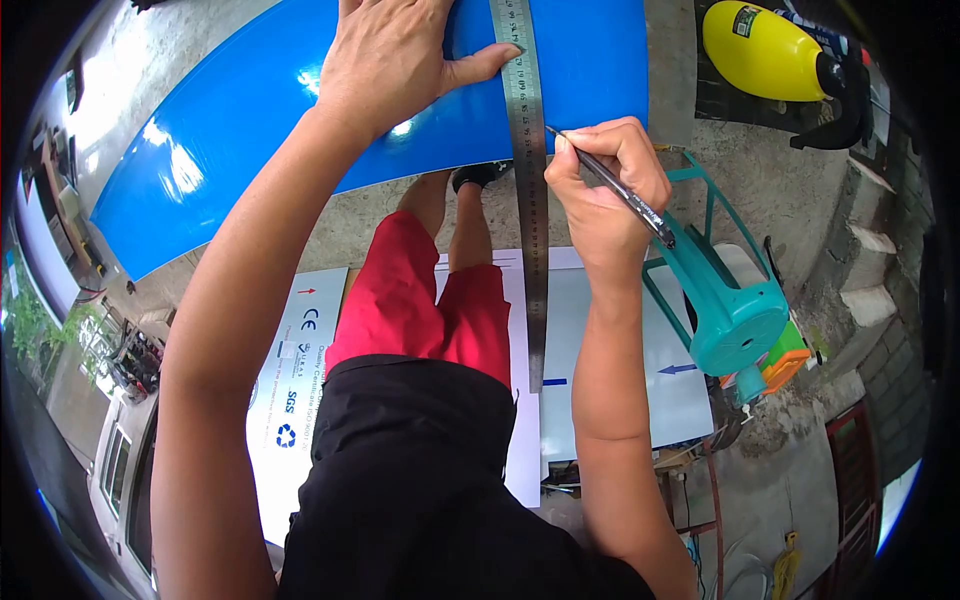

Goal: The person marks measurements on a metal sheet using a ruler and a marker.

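A glossy blue sheet (pixel 590 60) spans the top of the view. Across it runs a long metal ruler (pixel 526 110), which extends past the sheet's lower edge towards my body. My left hand (pixel 395 55) lies spread on the sheet, its thumb resting on the ruler and its other fingertips cut off by the top edge. To the right of the ruler, my right hand (pixel 610 180) grips a black pen (pixel 625 196) between thumb and fingers. The pen's tip points up and left, close to the ruler's right edge over the blue sheet.
A teal stool (pixel 740 325) lies right of my right forearm. Beyond it at upper right is a yellow tank (pixel 765 50). White printed sheets (pixel 290 400) lie below the blue sheet, on both sides of my body. Yellow cord (pixel 787 565) is at lower right.
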Motion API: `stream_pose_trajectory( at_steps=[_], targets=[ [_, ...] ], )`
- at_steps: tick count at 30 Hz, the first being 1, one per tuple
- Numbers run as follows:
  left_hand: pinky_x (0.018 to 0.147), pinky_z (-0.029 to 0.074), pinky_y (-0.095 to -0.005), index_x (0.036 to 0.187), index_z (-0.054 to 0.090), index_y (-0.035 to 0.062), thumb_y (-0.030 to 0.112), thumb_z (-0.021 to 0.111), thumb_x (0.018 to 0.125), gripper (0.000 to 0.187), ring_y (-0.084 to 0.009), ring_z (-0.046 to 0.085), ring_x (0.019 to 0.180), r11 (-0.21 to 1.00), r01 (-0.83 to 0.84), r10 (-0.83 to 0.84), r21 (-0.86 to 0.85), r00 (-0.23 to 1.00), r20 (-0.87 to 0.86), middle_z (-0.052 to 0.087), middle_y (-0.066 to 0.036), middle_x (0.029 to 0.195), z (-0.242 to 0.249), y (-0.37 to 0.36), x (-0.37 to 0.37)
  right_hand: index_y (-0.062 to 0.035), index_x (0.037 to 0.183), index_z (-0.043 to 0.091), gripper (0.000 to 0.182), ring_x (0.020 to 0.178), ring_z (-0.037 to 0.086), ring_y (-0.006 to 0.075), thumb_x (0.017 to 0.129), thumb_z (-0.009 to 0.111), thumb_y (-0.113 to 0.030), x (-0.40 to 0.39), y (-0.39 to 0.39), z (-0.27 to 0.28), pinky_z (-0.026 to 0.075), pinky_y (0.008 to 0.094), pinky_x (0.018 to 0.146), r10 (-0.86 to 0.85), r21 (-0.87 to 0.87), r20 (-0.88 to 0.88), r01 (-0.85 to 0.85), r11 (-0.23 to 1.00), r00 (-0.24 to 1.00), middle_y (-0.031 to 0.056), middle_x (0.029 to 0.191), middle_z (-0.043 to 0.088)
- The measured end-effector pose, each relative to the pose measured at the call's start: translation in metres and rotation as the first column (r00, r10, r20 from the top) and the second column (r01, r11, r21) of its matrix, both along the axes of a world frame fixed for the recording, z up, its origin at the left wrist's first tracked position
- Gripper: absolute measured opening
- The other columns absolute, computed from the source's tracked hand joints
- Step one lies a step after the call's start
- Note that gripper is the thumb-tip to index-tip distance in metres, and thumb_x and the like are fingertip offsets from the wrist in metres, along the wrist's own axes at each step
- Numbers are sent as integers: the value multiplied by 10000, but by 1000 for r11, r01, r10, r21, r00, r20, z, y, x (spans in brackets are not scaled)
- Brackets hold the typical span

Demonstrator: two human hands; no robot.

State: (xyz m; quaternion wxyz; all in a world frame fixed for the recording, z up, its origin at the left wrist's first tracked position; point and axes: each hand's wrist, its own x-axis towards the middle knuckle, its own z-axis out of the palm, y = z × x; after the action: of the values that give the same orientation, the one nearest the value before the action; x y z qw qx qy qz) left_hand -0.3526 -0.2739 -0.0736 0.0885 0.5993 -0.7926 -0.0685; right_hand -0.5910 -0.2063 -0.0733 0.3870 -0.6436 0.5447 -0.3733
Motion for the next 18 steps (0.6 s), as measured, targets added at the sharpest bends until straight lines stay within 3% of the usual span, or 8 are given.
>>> stream_pose_trajectory(
  at_steps=[10, 12, 18],
  targets=[
    [1328, 190, -542, 1606, 425, -2, 609, 742, 859, 1015, -364, 289, 1589, 1000, -7, 7, 24, 1000, 19, 408, -134, 1680, -1, 0, 0, 2, 936, 654, 206, 818, 694, 117, 850, 789, 133, 0, 0, -2, 587, 262, 731, 9, -18, 10, -9, 1000, 1000, 96, 937, 698],
    [1329, 190, -543, 1608, 424, -1, 609, 742, 859, 1017, -365, 289, 1589, 1000, -9, 8, 28, 1000, 17, 407, -134, 1681, 0, 0, 0, -1, 872, 662, 209, 771, 740, 237, 793, 837, 80, 2, 0, -1, 620, 321, 699, -42, 13, 28, 42, 999, 999, 122, 864, 695],
    [1327, 192, -543, 1610, 422, 3, 611, 739, 860, 1016, -366, 295, 1586, 999, -6, 6, 34, 1000, 13, 405, -133, 1682, 0, -1, 0, 2, 873, 661, 211, 772, 743, 243, 790, 839, 81, 2, -1, -1, 624, 323, 699, -44, 16, 32, 44, 999, 999, 126, 864, 697]
  ],
)
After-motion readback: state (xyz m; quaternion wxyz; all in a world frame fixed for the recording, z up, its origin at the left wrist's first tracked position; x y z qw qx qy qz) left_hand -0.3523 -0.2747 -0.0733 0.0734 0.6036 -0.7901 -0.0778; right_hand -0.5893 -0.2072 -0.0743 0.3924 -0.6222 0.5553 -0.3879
